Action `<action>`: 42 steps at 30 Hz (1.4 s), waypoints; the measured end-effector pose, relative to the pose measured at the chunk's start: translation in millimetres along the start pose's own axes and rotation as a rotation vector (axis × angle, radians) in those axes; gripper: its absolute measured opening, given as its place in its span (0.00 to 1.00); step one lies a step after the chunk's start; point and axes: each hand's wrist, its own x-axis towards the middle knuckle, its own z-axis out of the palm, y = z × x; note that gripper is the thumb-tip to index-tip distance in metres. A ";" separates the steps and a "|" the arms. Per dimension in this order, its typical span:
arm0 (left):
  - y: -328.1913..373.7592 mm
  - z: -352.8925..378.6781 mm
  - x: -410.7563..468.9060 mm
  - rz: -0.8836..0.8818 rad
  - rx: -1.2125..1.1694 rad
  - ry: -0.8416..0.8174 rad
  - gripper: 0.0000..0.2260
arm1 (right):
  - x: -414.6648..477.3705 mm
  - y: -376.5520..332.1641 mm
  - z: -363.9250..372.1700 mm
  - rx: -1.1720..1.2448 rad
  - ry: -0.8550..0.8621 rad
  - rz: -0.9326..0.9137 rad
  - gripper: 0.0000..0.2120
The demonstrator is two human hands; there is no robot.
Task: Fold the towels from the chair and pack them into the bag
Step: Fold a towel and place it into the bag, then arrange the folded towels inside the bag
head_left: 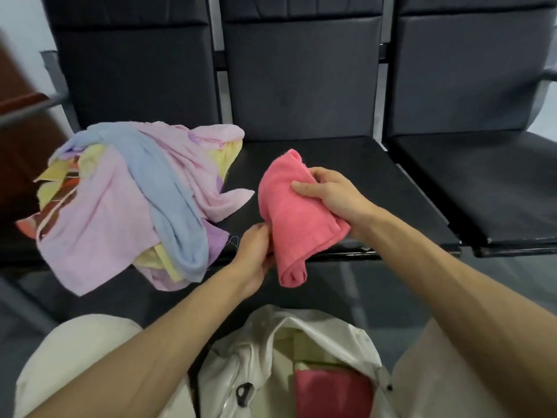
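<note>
A pink towel point(294, 220), partly folded, hangs in the air above the front edge of the middle black chair seat point(346, 164). My right hand point(330, 194) grips its upper right side, thumb on top. My left hand point(256, 251) pinches its lower left edge. A loose heap of towels point(132, 200), pink, blue, yellow and purple, lies on the left seat and spills over its front. Below, between my knees, stands an open white bag point(259, 357) with a folded red towel point(331, 393) and a pale green one point(313, 354) inside.
Three black padded chairs stand in a row; the right seat point(482, 182) holds nothing. A brown wooden piece point(18, 140) is at the far left. My knees in light trousers point(69, 351) flank the bag.
</note>
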 end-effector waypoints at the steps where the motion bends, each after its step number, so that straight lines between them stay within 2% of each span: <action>1: -1.0 -5.5 -8.5 -0.079 -0.205 -0.028 0.09 | -2.5 -2.2 3.0 0.020 -0.048 0.022 0.13; 3: -11.0 -16.4 -24.4 -0.205 -0.469 -0.066 0.10 | -10.2 -2.0 4.5 0.072 -0.126 0.055 0.11; 6: -46.3 -27.1 -48.2 -0.331 -0.523 -0.085 0.13 | -28.8 16.0 -1.6 0.005 -0.144 0.131 0.08; 11: -106.0 -39.1 -58.2 -0.367 -0.051 0.043 0.11 | -58.6 79.2 -20.2 -0.396 -0.224 0.383 0.05; 16: -150.1 -51.9 -49.5 -0.385 0.421 -0.048 0.11 | -86.8 150.6 -2.6 -0.457 -0.193 0.626 0.06; 19: -183.4 -51.1 -42.7 -0.499 0.543 -0.165 0.08 | -101.1 198.0 16.5 -0.549 -0.172 0.752 0.09; 22: -226.6 -46.3 -32.4 -0.609 0.642 -0.302 0.15 | -112.7 237.0 34.1 -0.663 -0.174 0.790 0.15; 24: -270.1 -54.0 -15.7 -0.644 0.632 -0.303 0.20 | -116.9 256.0 43.3 -0.736 -0.165 0.745 0.15; 26: -336.6 -74.2 14.8 -0.655 0.643 -0.263 0.20 | -116.1 271.3 50.6 -0.747 -0.162 0.733 0.15; 27: -348.7 -81.7 20.6 -0.638 0.655 -0.233 0.19 | -113.8 278.6 54.0 -0.740 -0.169 0.737 0.15; 34: -263.2 -89.2 8.0 -0.472 0.874 -0.012 0.30 | -92.0 308.3 98.2 -0.560 -0.102 0.705 0.24; 39: -244.7 -94.5 9.8 -0.421 1.072 0.116 0.21 | -69.3 318.8 127.1 -0.406 0.024 0.685 0.20; 42: -249.7 -93.3 9.4 -0.408 1.048 0.150 0.24 | -58.7 320.7 134.6 -0.316 0.092 0.730 0.20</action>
